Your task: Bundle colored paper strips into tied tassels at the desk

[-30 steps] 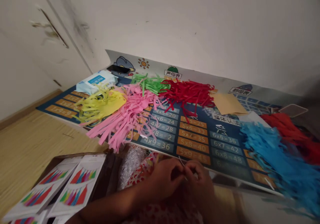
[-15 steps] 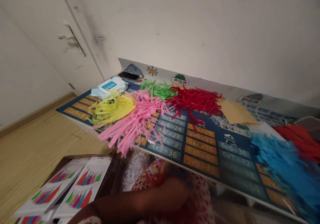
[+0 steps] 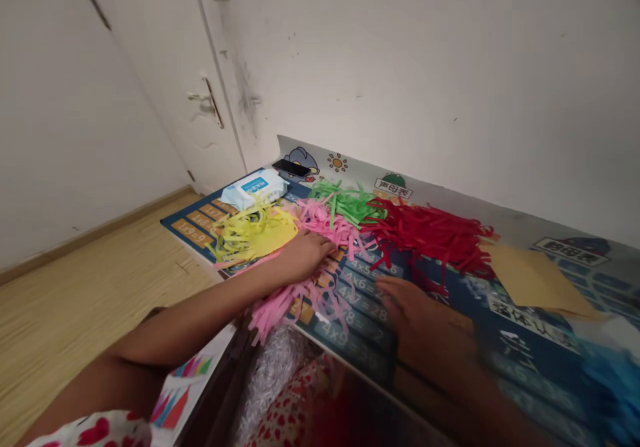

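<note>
My left hand [image 3: 307,257] lies over the middle of a pink paper tassel [image 3: 290,300], fingers stretched out across it; its strips spread out above and below the hand. To the right, over the printed multiplication chart [image 3: 350,314], my right hand [image 3: 423,314] hovers with blurred fingers apart and nothing visible in them. A yellow tassel [image 3: 273,230] lies just left of my left hand. Behind sit a green tassel [image 3: 345,202] and a red tassel [image 3: 430,234], the red one nearest my right hand.
A wet wipes pack [image 3: 255,188] and a dark phone [image 3: 291,167] rest at the table's far left. Tan paper [image 3: 540,280] and a blurred blue tassel [image 3: 610,380] are at right. Printed packets [image 3: 193,380] stand in a box below, beside clear crinkled plastic [image 3: 275,374].
Both hands have come up over the table; my left hand now touches the pink tassel. The blurred hand and reddish material low in front are gone from there. The view has swung right.
</note>
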Action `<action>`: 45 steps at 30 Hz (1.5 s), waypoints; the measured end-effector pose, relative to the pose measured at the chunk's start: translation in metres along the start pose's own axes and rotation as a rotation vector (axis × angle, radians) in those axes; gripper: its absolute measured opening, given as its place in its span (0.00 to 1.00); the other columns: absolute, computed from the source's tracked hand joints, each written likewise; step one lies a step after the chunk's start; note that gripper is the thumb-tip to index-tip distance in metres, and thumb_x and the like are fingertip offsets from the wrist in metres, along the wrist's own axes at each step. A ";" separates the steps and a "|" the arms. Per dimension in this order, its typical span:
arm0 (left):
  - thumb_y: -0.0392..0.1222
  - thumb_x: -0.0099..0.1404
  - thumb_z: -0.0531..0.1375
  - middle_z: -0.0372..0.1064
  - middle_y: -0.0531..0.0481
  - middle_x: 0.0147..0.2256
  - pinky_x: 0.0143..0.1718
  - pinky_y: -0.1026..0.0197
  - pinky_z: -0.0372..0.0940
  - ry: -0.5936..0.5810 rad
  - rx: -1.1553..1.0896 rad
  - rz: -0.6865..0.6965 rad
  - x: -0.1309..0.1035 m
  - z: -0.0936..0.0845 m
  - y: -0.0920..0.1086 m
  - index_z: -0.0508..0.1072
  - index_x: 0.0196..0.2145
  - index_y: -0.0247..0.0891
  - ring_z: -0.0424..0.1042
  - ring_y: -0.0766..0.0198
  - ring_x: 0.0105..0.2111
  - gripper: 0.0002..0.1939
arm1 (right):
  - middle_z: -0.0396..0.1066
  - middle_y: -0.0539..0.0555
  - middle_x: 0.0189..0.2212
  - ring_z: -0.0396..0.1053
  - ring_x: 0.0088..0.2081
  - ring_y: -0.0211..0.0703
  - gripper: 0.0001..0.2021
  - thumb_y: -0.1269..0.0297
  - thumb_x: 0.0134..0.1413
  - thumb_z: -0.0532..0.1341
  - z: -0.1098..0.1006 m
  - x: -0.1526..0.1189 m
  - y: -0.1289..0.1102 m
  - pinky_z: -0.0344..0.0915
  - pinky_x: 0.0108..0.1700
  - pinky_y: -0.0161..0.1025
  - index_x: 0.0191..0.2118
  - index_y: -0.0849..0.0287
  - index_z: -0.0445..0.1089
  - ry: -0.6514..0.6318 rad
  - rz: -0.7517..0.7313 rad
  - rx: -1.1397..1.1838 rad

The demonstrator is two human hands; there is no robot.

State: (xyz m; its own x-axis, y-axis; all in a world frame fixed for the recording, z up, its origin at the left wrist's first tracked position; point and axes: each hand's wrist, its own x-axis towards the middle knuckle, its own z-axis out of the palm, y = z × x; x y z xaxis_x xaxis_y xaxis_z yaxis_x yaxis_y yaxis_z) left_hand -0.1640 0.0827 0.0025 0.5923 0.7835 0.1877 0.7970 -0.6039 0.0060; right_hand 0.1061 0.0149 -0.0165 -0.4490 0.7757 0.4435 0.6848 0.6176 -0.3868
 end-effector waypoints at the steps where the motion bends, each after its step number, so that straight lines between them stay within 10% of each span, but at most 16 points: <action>1: 0.35 0.66 0.55 0.73 0.40 0.46 0.44 0.53 0.58 0.002 0.027 -0.023 0.002 0.000 -0.013 0.72 0.48 0.36 0.70 0.53 0.46 0.14 | 0.72 0.56 0.50 0.69 0.52 0.47 0.18 0.69 0.61 0.50 0.016 0.027 -0.005 0.63 0.57 0.45 0.52 0.55 0.71 -0.097 -0.028 -0.011; 4: 0.39 0.66 0.55 0.74 0.40 0.44 0.42 0.52 0.56 -0.013 0.093 -0.087 -0.002 0.004 -0.033 0.74 0.45 0.37 0.69 0.51 0.46 0.12 | 0.74 0.57 0.48 0.71 0.49 0.48 0.18 0.73 0.54 0.55 0.058 0.111 -0.007 0.66 0.52 0.41 0.49 0.57 0.73 -0.328 -0.037 -0.042; 10: 0.39 0.68 0.52 0.74 0.42 0.33 0.34 0.58 0.56 -0.040 0.104 -0.195 -0.017 0.010 -0.047 0.74 0.31 0.35 0.71 0.57 0.35 0.13 | 0.77 0.57 0.38 0.74 0.36 0.47 0.16 0.74 0.57 0.52 0.070 0.190 0.056 0.67 0.39 0.39 0.47 0.62 0.73 -0.163 0.219 -0.081; 14: 0.40 0.69 0.51 0.73 0.43 0.31 0.34 0.58 0.56 -0.036 0.058 -0.229 -0.017 0.011 -0.052 0.74 0.31 0.35 0.72 0.58 0.33 0.14 | 0.73 0.62 0.42 0.70 0.44 0.51 0.15 0.69 0.61 0.51 0.058 0.165 0.056 0.64 0.47 0.44 0.46 0.65 0.72 0.020 0.252 -0.113; 20: 0.40 0.67 0.53 0.74 0.43 0.34 0.38 0.54 0.58 0.056 0.015 -0.275 -0.019 0.007 -0.052 0.74 0.35 0.36 0.72 0.55 0.36 0.11 | 0.73 0.55 0.33 0.68 0.40 0.46 0.06 0.68 0.60 0.59 0.078 0.109 0.006 0.61 0.47 0.42 0.34 0.59 0.73 -0.078 -0.226 0.039; 24: 0.37 0.64 0.54 0.71 0.42 0.48 0.49 0.52 0.56 0.239 -0.070 -0.147 -0.023 0.002 -0.044 0.71 0.47 0.36 0.66 0.54 0.50 0.14 | 0.73 0.56 0.35 0.67 0.41 0.48 0.06 0.64 0.59 0.61 0.089 0.103 0.000 0.60 0.46 0.43 0.37 0.60 0.73 -0.131 -0.104 -0.019; 28: 0.41 0.65 0.55 0.71 0.46 0.47 0.51 0.50 0.53 0.166 -0.128 0.014 -0.022 0.000 -0.034 0.74 0.43 0.42 0.64 0.54 0.51 0.11 | 0.72 0.54 0.32 0.67 0.38 0.46 0.04 0.66 0.55 0.63 0.091 0.100 -0.003 0.59 0.42 0.41 0.31 0.59 0.72 -0.208 0.008 -0.036; 45: 0.48 0.62 0.61 0.69 0.46 0.34 0.44 0.49 0.55 0.006 -0.072 -0.293 -0.028 0.008 -0.020 0.79 0.29 0.41 0.65 0.53 0.41 0.10 | 0.72 0.52 0.31 0.67 0.37 0.46 0.06 0.68 0.55 0.62 0.093 0.085 -0.005 0.55 0.38 0.40 0.27 0.57 0.72 -0.234 0.002 0.040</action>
State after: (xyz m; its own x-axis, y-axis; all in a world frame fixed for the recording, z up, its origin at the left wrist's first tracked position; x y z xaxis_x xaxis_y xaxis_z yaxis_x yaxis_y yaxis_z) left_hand -0.1955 0.0741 -0.0109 0.3379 0.9251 0.1735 0.9232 -0.3616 0.1299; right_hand 0.0115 0.0902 -0.0519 -0.5719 0.7830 0.2446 0.6647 0.6171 -0.4212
